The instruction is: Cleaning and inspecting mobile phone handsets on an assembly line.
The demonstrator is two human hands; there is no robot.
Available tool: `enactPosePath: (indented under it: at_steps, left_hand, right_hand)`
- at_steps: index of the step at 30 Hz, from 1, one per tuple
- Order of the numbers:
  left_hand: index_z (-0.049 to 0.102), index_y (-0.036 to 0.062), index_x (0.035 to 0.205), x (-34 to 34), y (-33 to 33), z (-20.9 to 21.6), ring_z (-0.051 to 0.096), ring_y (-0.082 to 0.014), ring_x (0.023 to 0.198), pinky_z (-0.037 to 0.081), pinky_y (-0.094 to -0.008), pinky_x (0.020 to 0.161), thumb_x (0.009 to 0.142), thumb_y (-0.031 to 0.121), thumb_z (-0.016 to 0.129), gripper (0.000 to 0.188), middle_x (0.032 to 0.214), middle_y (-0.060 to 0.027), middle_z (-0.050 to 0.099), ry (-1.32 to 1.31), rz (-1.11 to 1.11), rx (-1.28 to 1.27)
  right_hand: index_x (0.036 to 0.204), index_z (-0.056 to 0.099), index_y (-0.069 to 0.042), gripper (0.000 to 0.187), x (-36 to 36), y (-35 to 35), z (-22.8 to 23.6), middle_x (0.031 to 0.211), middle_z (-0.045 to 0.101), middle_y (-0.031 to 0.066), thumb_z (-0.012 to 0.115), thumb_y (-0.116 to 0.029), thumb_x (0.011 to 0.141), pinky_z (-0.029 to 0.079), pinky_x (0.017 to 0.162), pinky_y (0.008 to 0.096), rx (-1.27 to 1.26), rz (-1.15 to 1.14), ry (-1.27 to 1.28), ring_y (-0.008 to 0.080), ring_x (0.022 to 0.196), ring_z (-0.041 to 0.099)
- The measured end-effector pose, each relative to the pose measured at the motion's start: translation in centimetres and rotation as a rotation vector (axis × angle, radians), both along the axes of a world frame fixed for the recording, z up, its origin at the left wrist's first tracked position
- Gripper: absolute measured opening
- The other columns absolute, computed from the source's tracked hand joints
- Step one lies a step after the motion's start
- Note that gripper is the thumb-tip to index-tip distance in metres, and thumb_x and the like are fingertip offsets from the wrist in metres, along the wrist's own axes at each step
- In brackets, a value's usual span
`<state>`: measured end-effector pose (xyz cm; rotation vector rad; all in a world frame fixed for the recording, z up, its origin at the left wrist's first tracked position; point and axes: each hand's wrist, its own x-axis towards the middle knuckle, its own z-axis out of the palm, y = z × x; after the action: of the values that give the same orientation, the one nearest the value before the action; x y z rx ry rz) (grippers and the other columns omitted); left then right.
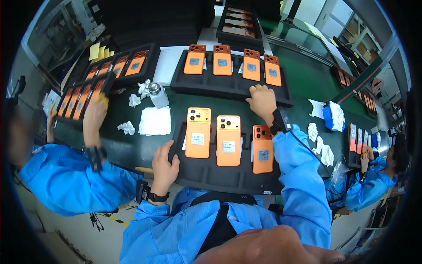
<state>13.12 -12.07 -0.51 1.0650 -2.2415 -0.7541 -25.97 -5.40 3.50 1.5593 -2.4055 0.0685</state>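
In front of me lies a black foam tray (228, 181) with three orange smartphones. The left phone (198, 145) and the middle phone (228, 152) have white labels and light camera areas; the right phone (263, 155) has a grey label and a darker orange camera area. My left hand (164, 170) is at this tray's left edge, fingers stretched, thumb apart, holding nothing. My right hand (263, 104) reaches to a second black tray (211, 86) behind, its fingers bent over the front rim below the rightmost phone (273, 72). A yellow finger cot shows; the fingertips are partly hidden.
Left stand a dispenser bottle (158, 95), white wipes (154, 121) and crumpled tissues (126, 128). A co-worker's hand (96, 115) holds a tilted phone tray (68, 115) there. On the right lie a blue-and-white pack (334, 117), tissues (324, 152) and another co-worker's tray (353, 156).
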Motion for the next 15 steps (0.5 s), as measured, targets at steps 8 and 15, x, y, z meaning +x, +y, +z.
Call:
enactPosePath:
  at_steps: [8,15]
  left_hand:
    - [0.058,0.0045,0.128,-0.1,-0.4,-0.4,0.058,-0.0413,0.097,0.048,-0.0483,0.084,0.082,0.006,0.062,0.046,0.102,-0.0204,0.059,0.051,-0.03,0.009]
    - [0.058,0.004,0.128,0.3,-0.3,0.1,0.059,-0.0408,0.097,0.048,-0.0471,0.084,0.082,0.005,0.062,0.046,0.102,-0.0196,0.06,0.059,-0.042,0.019]
  right_hand:
    - [0.104,0.066,-0.006,0.032,-8.2,8.0,1.8,0.111,0.066,0.0108,0.076,-0.023,0.079,0.054,0.087,0.0432,0.084,-0.172,-0.015,0.0309,0.106,0.064]
    - [0.114,0.061,-0.004,0.034,-15.3,10.9,0.0,0.118,0.064,0.0148,0.07,-0.012,0.082,0.056,0.087,0.0441,0.119,-0.565,0.049,0.0351,0.111,0.063]
